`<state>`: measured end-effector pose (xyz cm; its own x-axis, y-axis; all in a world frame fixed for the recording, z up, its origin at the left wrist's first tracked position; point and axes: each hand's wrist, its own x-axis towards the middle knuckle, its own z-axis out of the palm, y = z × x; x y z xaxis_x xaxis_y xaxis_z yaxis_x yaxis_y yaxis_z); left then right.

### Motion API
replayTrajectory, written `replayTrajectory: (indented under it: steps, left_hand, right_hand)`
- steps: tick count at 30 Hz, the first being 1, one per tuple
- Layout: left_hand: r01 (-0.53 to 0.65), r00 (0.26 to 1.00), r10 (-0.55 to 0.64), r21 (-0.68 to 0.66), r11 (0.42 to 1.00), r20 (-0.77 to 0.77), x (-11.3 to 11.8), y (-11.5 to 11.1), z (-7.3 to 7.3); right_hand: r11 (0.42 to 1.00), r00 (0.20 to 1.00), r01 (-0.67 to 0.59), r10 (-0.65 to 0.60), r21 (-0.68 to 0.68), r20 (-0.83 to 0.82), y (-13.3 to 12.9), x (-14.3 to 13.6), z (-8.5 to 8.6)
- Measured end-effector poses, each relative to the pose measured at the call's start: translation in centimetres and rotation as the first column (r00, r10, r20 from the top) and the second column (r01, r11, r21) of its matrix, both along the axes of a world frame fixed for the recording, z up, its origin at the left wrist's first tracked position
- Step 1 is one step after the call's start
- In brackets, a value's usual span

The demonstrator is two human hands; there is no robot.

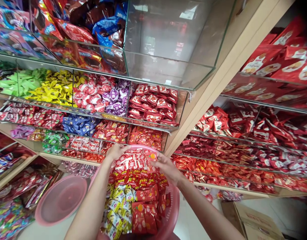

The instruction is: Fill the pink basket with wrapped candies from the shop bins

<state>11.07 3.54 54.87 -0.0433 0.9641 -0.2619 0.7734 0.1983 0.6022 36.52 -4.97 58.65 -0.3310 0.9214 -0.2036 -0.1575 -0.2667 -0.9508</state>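
A pink plastic basket (175,213) sits low in front of me, filled with wrapped candies sorted in groups. My left hand (116,152) is closed on its far left rim. On the far right side, my right hand (166,166) pinches a red candy packet (152,156) printed with an orange fruit, above the basket's contents. Inside lie red-and-white candies (129,161) at the far end, red packets with yellow lettering (140,179) in the middle, yellow-and-white packets (118,206) at near left and red packets with orange prints (143,216) at near right.
Glass-fronted shelves of sorted candy rise ahead, including red packets (153,103) and blue ones (79,125). A wooden post (206,90) divides the shelving. Another pink basket (60,200) stands on the floor at left; a cardboard box (258,221) is at lower right.
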Motion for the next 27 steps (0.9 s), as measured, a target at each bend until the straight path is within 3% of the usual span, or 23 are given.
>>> replayTrajectory:
  steps: [5, 8, 14, 20, 24, 27]
  left_hand:
    - [0.007, 1.000, -0.007, 0.011, 1.000, -0.014, 0.0, 0.0, 0.0]
    - [0.002, 1.000, -0.002, -0.003, 1.000, -0.015, 0.1, 0.0, 0.0]
    - [0.007, 1.000, -0.007, 0.010, 1.000, 0.013, 0.2, -0.2, 0.4]
    - [-0.001, 1.000, 0.001, 0.003, 1.000, 0.008, 0.2, -0.1, 0.3]
    - [0.003, 1.000, -0.003, -0.021, 1.000, -0.005, 0.2, 0.0, 0.3]
    - [0.003, 1.000, -0.004, -0.024, 1.000, -0.021, 0.3, -0.1, 0.6]
  right_hand:
    - [0.968, 0.980, -0.108, 0.066, -0.228, -0.185, -3.0, -0.2, -0.4]
    - [0.952, 0.980, -0.143, 0.097, -0.270, -0.174, -3.8, 0.0, -1.1]
    - [0.941, 0.996, -0.078, 0.056, -0.330, -0.074, -4.6, 0.0, -1.8]
    - [0.989, 0.996, -0.087, 0.088, -0.120, 0.006, -5.1, 0.1, -1.8]
    - [0.985, 0.980, -0.169, 0.165, 0.025, 0.109, -5.1, 0.1, -2.3]
    - [0.967, 0.956, -0.185, 0.137, 0.173, 0.259, -5.5, 0.1, -2.7]
